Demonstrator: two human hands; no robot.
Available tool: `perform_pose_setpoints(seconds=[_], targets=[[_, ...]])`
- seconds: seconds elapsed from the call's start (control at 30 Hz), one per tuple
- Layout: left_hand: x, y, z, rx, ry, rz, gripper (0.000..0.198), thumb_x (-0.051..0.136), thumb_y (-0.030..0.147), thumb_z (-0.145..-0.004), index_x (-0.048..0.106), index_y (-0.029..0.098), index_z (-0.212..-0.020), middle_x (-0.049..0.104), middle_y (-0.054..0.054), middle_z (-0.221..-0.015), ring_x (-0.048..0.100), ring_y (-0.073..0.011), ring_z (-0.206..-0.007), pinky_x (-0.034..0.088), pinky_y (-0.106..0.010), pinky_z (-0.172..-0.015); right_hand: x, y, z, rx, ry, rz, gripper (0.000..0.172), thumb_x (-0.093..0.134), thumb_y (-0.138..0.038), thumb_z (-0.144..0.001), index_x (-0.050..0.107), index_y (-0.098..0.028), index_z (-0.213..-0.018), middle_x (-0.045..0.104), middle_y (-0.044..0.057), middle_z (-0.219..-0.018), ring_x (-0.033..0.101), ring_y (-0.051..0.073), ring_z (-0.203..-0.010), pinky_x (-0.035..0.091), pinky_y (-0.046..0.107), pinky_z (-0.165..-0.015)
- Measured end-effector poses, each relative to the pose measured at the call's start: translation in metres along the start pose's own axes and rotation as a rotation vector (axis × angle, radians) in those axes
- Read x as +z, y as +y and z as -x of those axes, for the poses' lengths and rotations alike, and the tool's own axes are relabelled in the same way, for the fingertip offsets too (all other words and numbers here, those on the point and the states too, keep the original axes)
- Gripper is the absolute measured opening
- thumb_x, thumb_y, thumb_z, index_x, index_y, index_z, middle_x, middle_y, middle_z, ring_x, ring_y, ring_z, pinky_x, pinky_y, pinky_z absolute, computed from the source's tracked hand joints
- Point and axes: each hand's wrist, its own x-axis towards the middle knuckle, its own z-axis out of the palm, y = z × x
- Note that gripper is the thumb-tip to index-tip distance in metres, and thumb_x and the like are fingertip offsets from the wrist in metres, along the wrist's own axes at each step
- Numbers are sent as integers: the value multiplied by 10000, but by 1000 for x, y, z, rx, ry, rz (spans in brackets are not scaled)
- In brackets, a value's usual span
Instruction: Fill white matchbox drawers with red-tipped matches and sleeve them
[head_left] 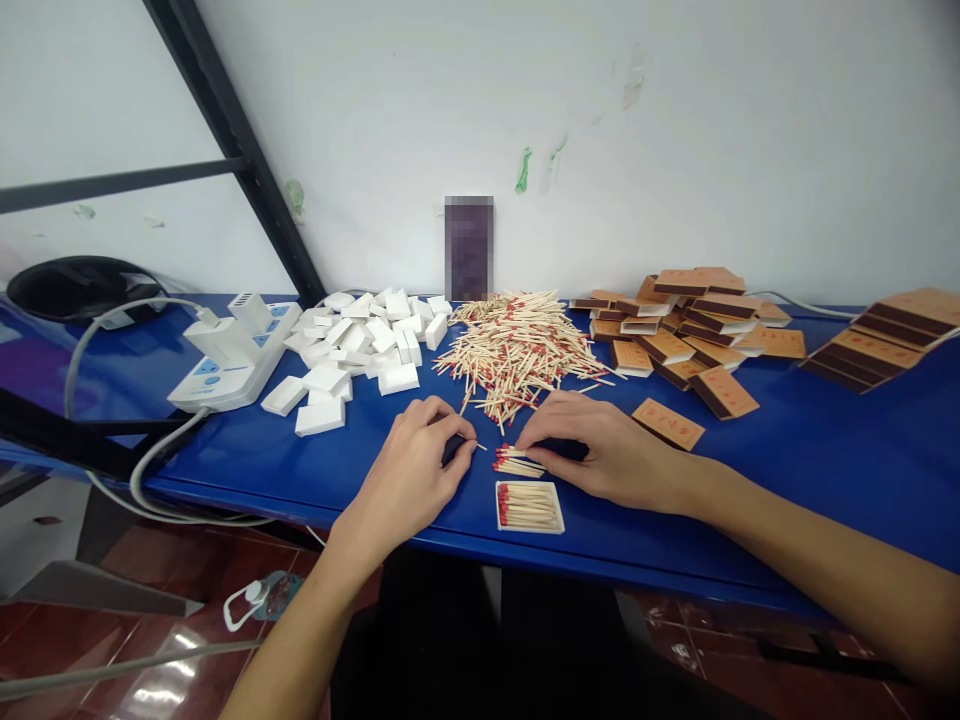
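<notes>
My left hand (420,455) is closed in a pinch, and a single matchstick (481,447) pokes out past its fingertips. To its right, my right hand (592,440) has its thumb and index finger pinched at a small row of red-tipped matchsticks (517,465) on the blue table (442,515). Just in front of that row lies a white matchbox tray (560,510) filled with matchsticks, their red heads toward the left. A large heap of loose matchsticks (525,350) spreads beyond both hands.
White inner trays (360,340) are piled at the left. Printed matchbox sleeves (712,320) are stacked at the right, with a joined strip (885,340) farther out. A power strip (232,375) with cables sits by the black frame (225,120). A pixelated dark rectangle (469,250) stands against the wall.
</notes>
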Motion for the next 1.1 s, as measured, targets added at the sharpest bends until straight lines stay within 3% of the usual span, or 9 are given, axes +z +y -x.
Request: perform_pose_setpoints(seconds=[0.3,0.5,0.83,1.1], targets=[[1,-1,-2,-22,39,-99,124,586,169,-930,692,228,-906,715,0,-895,619,-207,-861,394,-367,-783,0,0,-2,23,-13,-62,97,670,-304,-911,696,-222,-955,726,32,-889,643,181,-841,497,332,-793],[4,-1,-4,-11,66,-71,131,623,116,-890,695,223,-912,727,9,-858,630,-204,-820,408,-358,-769,1,-1,-4,46,27,-115,67,703,-275,-880,689,-214,-903,733,13,-854,643,165,-813,494,310,-774],[4,9,-3,74,-34,-2,233,485,80,-941,648,230,-1011,732,10,-917,603,-206,-903,376,-376,-845,3,-1,-5,61,61,-91,26,696,-198,-869,702,-215,-888,729,2,-824,637,154,-788,486,287,-745],[-3,15,0,136,-132,107,166,472,119,-957,524,237,-1062,655,15,-1080,527,-196,-1041,347,-365,-934,5,1,-4,62,70,-85,50,689,-177,-867,714,-213,-889,700,3,-797,606,153,-787,470,272,-720]])
